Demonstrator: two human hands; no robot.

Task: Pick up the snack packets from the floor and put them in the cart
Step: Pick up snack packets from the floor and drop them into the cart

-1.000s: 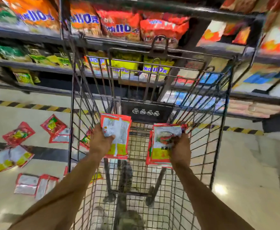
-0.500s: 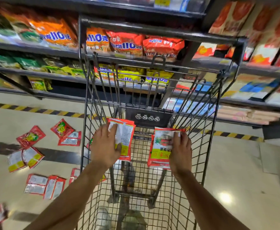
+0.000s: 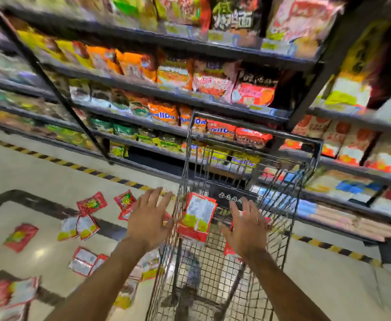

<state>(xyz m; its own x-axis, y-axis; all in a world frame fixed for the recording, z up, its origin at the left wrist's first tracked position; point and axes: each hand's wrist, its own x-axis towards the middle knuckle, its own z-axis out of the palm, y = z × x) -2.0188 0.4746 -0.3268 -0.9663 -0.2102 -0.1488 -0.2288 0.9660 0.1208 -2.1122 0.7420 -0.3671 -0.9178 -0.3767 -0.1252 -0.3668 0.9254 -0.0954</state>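
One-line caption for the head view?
Open left hand and right hand at the cart, a packet dropping inside; other packets on the floor.

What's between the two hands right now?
The head view shows a red snack packet inside the cart, between the open left hand and the open right hand.

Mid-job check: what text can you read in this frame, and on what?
"火鸡面" (seemingly): large white characters on the dark packet, top shelf.
"110": blue print on the orange bags, lower shelf.
Black plate on the wire cart: four white icons, no words.
Red snack packets, shelf price tags: too blurred.
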